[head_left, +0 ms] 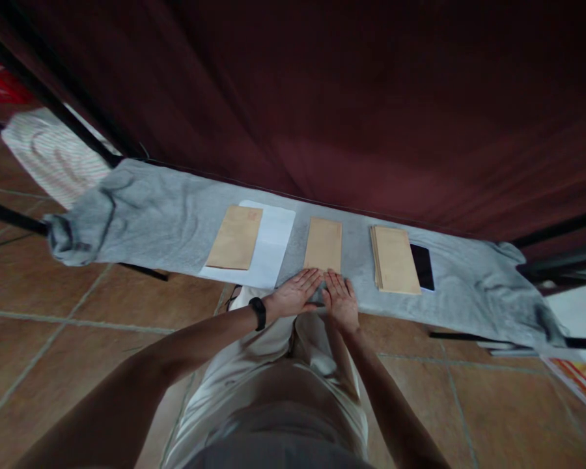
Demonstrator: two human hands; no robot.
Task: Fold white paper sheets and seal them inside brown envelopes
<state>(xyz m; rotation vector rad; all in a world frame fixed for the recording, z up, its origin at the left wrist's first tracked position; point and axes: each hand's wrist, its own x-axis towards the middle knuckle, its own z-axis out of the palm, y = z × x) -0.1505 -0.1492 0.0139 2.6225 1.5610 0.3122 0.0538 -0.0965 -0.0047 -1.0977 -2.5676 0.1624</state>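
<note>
A brown paper envelope [323,244] lies lengthwise before me on the grey cloth. My left hand [295,293], with a black band at the wrist, rests flat on its near end, fingers stretched out. Beside it, my right hand [340,301] also lies flat on that near edge, the fingertips of both hands almost touching. The hands cover the envelope's near end. To the left, another brown envelope [235,238] lies on white paper [275,244]. A stack of several brown envelopes [397,260] is on the right.
The grey cloth [176,208] covers a narrow bench. A dark phone-like slab [422,267] lies partly under the envelope stack. Behind the bench hangs a dark red curtain [322,130]. Black metal bars [561,227] stand at both ends, above a tiled floor [127,299].
</note>
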